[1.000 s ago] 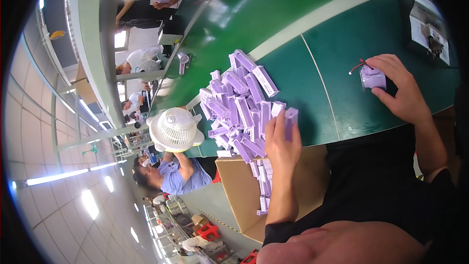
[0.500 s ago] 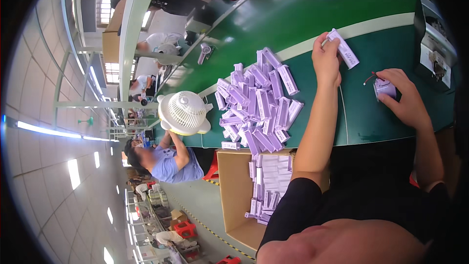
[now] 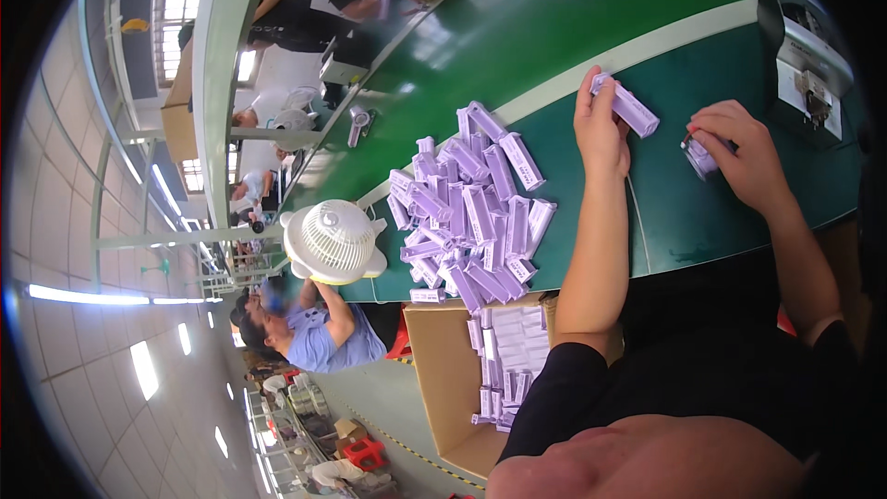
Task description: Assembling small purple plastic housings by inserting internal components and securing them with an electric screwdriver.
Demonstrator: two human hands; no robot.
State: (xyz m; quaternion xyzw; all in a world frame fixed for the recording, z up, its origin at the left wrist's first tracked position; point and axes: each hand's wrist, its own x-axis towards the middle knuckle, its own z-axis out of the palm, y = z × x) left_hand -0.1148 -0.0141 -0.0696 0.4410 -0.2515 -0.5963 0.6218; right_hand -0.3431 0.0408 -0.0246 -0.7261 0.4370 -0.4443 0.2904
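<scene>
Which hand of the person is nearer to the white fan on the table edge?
The left hand, holding a purple box, is nearer to the white fan. It is past the box pile. The right hand is farther, near the machine.

Heap of small boxes (image 3: 467,208) on the conveyor table (image 3: 554,37), left of the left hand (image 3: 599,125), which holds one box (image 3: 626,103) above the surface; right hand (image 3: 739,152) just right of it, holding another box (image 3: 699,155). Desk fan (image 3: 331,240) at the table's edge, left of the heap. Carton (image 3: 443,379) below the table edge holds more boxes; a machine (image 3: 804,65) stands at far right.
</scene>
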